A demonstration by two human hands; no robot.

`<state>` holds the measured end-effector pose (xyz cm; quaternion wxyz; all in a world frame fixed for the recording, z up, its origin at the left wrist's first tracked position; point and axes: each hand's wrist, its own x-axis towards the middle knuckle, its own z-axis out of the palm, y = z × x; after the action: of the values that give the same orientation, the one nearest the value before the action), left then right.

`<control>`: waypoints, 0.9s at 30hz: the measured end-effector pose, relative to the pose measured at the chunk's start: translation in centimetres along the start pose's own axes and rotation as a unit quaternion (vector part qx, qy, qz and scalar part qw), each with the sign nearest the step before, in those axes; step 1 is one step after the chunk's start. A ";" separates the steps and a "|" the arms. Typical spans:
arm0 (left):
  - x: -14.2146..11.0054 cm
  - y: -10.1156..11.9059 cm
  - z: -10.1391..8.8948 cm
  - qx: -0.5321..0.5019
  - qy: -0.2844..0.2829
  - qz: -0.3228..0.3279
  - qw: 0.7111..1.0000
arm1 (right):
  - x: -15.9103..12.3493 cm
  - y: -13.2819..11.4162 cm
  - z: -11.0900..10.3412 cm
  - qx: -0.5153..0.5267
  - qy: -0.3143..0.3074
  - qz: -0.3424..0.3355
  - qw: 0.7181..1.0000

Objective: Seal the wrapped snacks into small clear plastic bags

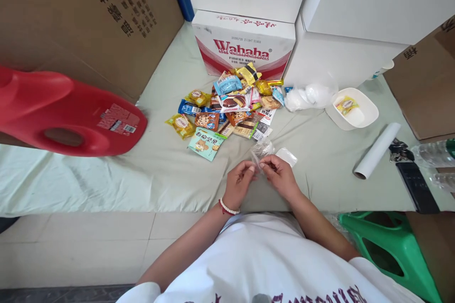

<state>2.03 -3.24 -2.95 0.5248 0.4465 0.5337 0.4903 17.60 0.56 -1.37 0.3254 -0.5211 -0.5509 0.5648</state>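
Between my two hands is a clear plastic bag (pixel 263 147), crumpled, lying close to the cloth-covered table. My left hand (pixel 240 181) pinches one side of it, and my right hand (pixel 279 175) pinches the other with thumb and forefinger. A flat white packet (pixel 287 156) lies just beyond my right hand. In front of both hands spreads a heap of wrapped snacks (pixel 234 102). Nearest of these is a mint-green snack packet (pixel 205 143) with a cartoon animal, left of the bag.
Behind the snacks stands a Wahaha water carton (pixel 245 47). To the right are a white plastic bag (pixel 309 97), a white bowl (pixel 339 118) holding a yellow packet, a white roll (pixel 377 150) and a black phone-like object (pixel 417 187). A large red jug (pixel 71 113) lies at left.
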 end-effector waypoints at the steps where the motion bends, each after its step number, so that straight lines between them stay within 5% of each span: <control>1: 0.1 0.1 -0.1 -0.039 0.002 -0.040 0.998 | -0.1 0.2 -0.1 -0.025 0.012 -0.016 0.999; 5: 0.7 0.3 -0.2 -0.056 0.001 -0.083 0.995 | -0.5 0.8 -0.2 -0.063 0.012 -0.039 0.997; 13: 0.5 0.1 0.2 0.033 0.003 0.001 0.999 | -0.9 -0.6 -0.2 -0.032 0.038 -0.028 0.998; 20: 0.4 -0.7 -1.2 -0.070 0.076 -0.044 0.994 | -1.8 0.5 -3.6 0.093 0.125 0.088 0.984; 23: 0.0 -0.4 -1.5 -0.082 0.091 -0.038 0.992 | -3.7 0.5 -5.2 0.000 0.174 0.073 0.982; 27: -0.6 0.5 -1.0 -0.062 0.073 0.007 0.995 | -5.8 -1.7 -5.0 -0.120 0.232 -0.027 0.965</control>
<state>1.01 -3.83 -2.40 0.5081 0.3798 0.5359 0.5571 23.38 -3.21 2.38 0.3941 -0.6581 -0.5381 0.3493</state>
